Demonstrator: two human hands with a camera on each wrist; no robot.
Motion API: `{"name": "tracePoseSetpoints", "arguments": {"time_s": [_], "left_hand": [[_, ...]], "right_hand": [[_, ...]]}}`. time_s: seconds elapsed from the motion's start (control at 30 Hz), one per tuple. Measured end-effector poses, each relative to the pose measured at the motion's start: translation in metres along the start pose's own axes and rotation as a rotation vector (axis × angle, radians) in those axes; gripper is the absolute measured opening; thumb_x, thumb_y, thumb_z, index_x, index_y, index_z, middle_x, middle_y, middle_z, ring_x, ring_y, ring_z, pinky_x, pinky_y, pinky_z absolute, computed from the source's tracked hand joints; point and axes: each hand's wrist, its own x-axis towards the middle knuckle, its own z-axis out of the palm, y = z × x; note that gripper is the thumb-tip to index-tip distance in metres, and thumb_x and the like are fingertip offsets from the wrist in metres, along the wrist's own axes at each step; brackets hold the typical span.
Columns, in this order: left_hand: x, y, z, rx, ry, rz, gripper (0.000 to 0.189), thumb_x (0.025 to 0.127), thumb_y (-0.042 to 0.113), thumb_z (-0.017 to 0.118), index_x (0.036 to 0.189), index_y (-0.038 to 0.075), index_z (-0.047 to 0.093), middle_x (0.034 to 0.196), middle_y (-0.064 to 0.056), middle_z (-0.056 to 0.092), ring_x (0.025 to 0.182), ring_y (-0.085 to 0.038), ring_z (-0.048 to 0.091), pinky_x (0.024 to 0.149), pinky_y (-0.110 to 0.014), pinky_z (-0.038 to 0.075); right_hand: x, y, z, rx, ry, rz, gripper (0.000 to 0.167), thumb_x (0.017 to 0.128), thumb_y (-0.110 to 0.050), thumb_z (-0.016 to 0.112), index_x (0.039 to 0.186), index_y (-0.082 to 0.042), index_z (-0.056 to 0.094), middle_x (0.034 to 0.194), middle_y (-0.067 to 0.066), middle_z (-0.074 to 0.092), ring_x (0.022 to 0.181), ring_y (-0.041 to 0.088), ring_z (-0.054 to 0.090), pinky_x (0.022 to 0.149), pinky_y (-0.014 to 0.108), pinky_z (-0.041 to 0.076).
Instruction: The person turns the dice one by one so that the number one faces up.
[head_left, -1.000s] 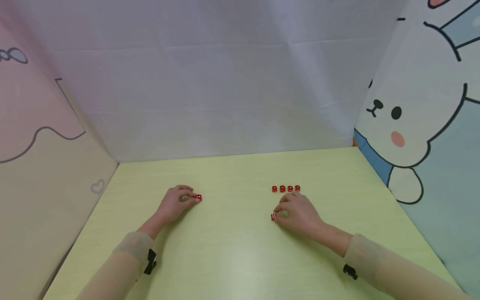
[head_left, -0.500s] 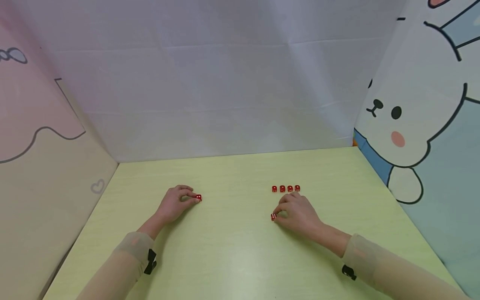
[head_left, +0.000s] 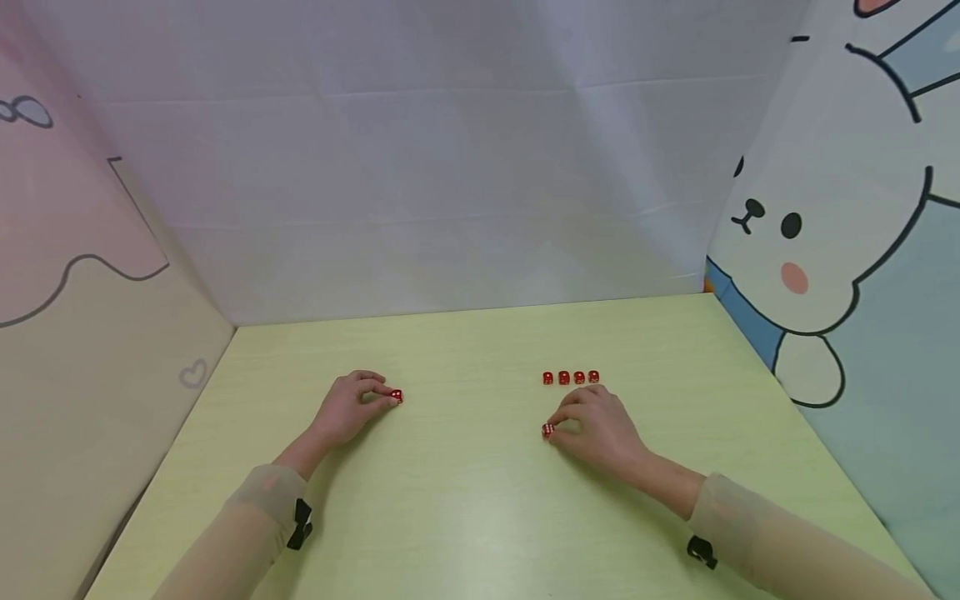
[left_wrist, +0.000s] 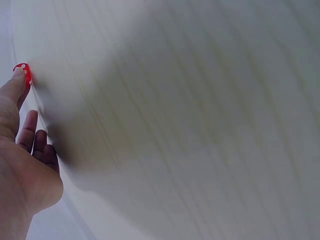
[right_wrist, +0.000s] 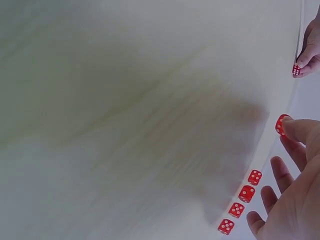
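On the left of the table my left hand (head_left: 350, 407) pinches a red die (head_left: 397, 397) with white pips between thumb and forefinger. My right hand (head_left: 597, 427) pinches another red die (head_left: 548, 431) by its fingertips, right of the middle. Just beyond that hand, several red dice (head_left: 564, 377) sit side by side in a short row. Seen from the right wrist, the row's dice (right_wrist: 247, 193) lie close to the loosely bent other fingers, and the pinched die (right_wrist: 281, 125) is under the thumb tip. From the left wrist, the thumb partly covers its die (left_wrist: 23, 73).
The pale yellow table (head_left: 465, 517) stretches between and in front of both hands. A white cloth backdrop (head_left: 450, 183) stands along its far edge. Printed panels, one with a cartoon rabbit (head_left: 817, 208), flank the left and right sides.
The die in my right hand has tilted and risen very slightly. My left hand and the row of dice stay where they were.
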Motion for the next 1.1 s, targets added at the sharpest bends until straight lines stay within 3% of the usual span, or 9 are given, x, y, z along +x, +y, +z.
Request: {"name": "tracePoseSetpoints", "arguments": {"time_s": [0.3,0.5,1.1], "left_hand": [[-0.002,-0.001,0.001,0.002,-0.003,-0.009,0.022,0.095,0.030,0.076,0.107,0.012,0.080,0.133,-0.016,0.061,0.128,-0.046,0.047,0.109,-0.061,0.033],[-0.004,0.000,0.001,0.000,-0.001,-0.012,0.022,0.095,0.030,0.076,0.107,0.012,0.080,0.133,-0.016,0.061,0.129,-0.045,0.047,0.109,-0.061,0.033],[0.007,-0.007,0.004,-0.007,-0.012,-0.002,0.022,0.095,0.030,0.076,0.107,0.012,0.079,0.134,-0.016,0.060,0.128,-0.046,0.047,0.109,-0.061,0.034]], "right_hand": [[-0.002,0.003,0.003,0.200,-0.025,0.135,0.010,0.084,-0.027,0.086,0.093,-0.027,0.082,0.103,-0.007,0.068,0.114,0.029,0.052,0.099,0.050,0.042],[-0.005,0.002,0.007,0.268,-0.037,0.178,0.009,0.085,-0.029,0.085,0.094,-0.030,0.082,0.104,-0.009,0.067,0.118,0.028,0.049,0.101,0.050,0.039],[-0.002,0.001,0.020,0.228,-0.022,0.192,0.010,0.083,-0.028,0.086,0.092,-0.031,0.083,0.110,-0.003,0.064,0.120,0.030,0.046,0.103,0.054,0.034]]}}
